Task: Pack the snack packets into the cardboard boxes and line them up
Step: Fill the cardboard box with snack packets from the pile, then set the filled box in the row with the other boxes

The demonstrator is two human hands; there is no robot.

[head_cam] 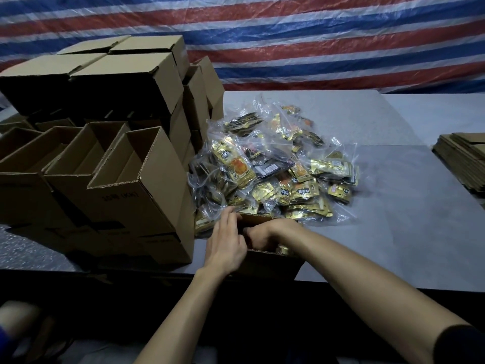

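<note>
A small open cardboard box (273, 264) stands at the table's front edge, just in front of a pile of gold and orange snack packets in clear plastic bags (275, 166). My left hand (227, 243) grips the box's left wall, thumb inside and fingers outside. My right hand (265, 232) reaches down into the box from the right, and its fingers are hidden behind the left hand and the box rim. A gold packet (284, 250) shows inside the box under my right wrist.
A row of open cardboard boxes (136, 179) stands to the left, with closed boxes (126, 74) stacked behind them. Flat folded cardboard (462, 161) lies at the right edge. A striped tarp (315, 43) hangs behind the grey table (393, 206).
</note>
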